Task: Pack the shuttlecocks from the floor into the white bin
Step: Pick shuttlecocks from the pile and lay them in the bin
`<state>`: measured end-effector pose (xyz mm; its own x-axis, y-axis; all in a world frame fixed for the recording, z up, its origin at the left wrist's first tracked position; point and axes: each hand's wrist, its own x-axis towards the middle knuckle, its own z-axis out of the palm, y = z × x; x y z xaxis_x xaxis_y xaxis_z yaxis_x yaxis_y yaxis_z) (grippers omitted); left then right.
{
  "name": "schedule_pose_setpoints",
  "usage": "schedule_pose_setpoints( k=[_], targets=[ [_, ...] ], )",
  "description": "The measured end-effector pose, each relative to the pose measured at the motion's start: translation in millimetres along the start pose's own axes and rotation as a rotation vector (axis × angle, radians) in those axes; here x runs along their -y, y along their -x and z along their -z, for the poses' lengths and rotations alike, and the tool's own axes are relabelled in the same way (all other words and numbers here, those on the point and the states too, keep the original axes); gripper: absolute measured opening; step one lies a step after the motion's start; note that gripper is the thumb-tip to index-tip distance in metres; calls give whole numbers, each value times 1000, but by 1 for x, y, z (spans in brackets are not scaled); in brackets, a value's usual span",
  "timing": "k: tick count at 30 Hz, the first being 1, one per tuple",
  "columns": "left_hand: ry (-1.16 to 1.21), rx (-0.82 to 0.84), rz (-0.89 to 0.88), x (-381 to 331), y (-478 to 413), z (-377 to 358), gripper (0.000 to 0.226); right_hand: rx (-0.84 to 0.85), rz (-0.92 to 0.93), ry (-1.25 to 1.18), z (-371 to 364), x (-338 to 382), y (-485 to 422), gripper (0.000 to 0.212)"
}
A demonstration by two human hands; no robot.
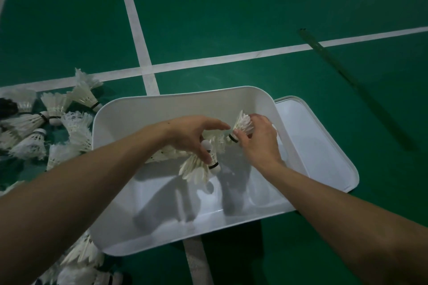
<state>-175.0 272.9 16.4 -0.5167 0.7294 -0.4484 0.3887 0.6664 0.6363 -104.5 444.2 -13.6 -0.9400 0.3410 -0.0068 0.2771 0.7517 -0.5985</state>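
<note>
Both hands are over the white bin (162, 109), at the drop step.

Right hand (259, 143): fingers curled round one shuttlecock (243, 124), pinching the skirt just above its black-banded cork. The cork points toward the left thumb.

Left hand (190, 134): fingers curled down on a bunch of shuttlecocks (196, 170), thumb stretched toward the right fingertips. Two corks show right by the left fingers, and more feathers trail back under the palm (exact count: can't tell).

To do the step well, my read:
- Go low into the bin before opening the fingers, no dropping from height.
- Lay them all facing the same way, and nest the single into the bunch if it lines up.
- Hold near the corks and don't squeeze the skirts.

Materials: the skirts are thin white feather cones with splayed, ragged tips, and probably crush easily. The corks are smooth, rounded domes and likely the heavy end, so expect cork-down tipping. The bin is glossy white plastic with rounded corners and a flared rim, so I'd expect things to slide in it.

Most of the work looks ahead. The floor pile (34, 127) lies outside the bin beyond the left forearm, with more shuttlecocks (81, 257) by the left elbow. The lid (324, 146) lies flat just past the right knuckles, against the bin.
</note>
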Motion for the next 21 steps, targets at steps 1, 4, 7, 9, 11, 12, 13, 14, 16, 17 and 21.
schedule_pose_setpoints(
  k=[1,4,7,9,11,12,13,14,16,17,21],
  targets=[
    [1,11,0,2,-3,-1,89,6,-8,3,-1,0,0,31],
    [-19,40,0,8,-10,-3,91,16,-21,6,-1,0,-1,33],
    [-67,92,45,15,-12,-5,97,21,-41,-2,-1,0,-3,37],
    [-75,116,70,18,-11,-7,98,26,-54,-5,-1,0,-3,38],
    [-87,117,65,19,-10,-7,97,24,-60,-5,-1,0,-3,38],
    [-95,116,60,19,-11,-7,97,19,-56,-7,-1,0,-3,38],
    [-99,115,58,19,-11,-7,96,16,-51,-13,-1,0,-3,37],
    [-101,115,59,20,-11,-6,96,16,-48,-19,-1,1,-3,35],
    [-113,109,66,21,-10,-6,96,28,-51,-26,-2,1,-5,28],
    [-122,108,70,23,-9,-7,96,31,-50,-22,-3,1,-7,25],
    [-136,114,80,28,-8,-7,97,29,-47,16,-7,0,-12,17]
  ],
)
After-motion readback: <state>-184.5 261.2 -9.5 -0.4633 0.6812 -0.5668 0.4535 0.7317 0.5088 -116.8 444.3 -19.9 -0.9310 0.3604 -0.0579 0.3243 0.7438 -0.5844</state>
